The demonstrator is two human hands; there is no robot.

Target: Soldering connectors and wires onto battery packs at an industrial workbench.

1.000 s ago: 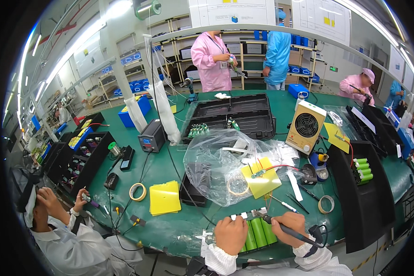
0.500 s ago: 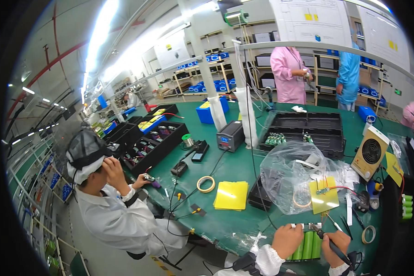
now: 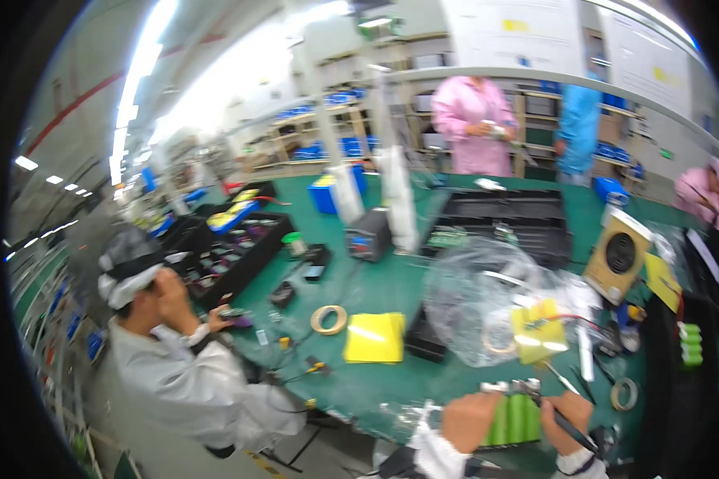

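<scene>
Several green cylindrical battery cells [image 3: 510, 421] lie side by side as a pack at the bench's near edge, with silvery tabs along their far end. My left hand [image 3: 466, 421] is closed against the pack's left side; whatever its fingers pinch is hidden and blurred. My right hand [image 3: 569, 413], at the pack's right, is closed round the dark handle of a soldering iron [image 3: 577, 433]. The iron's front end points toward the tabs; contact cannot be made out. Just beyond lies a yellow sheet [image 3: 539, 334] with a small wired circuit board on it.
A crumpled clear plastic bag [image 3: 471, 295] and a black tray [image 3: 527, 227] lie behind. Yellow sheets [image 3: 374, 338], a tape roll [image 3: 328, 320] and a power unit [image 3: 368, 235] stand leftward. A beige fan [image 3: 617, 253] is at right. A co-worker [image 3: 176, 383] sits at left.
The whole view has shifted, so the scene sits further left, and the picture is blurred. Both hands keep about the same place at the cells.
</scene>
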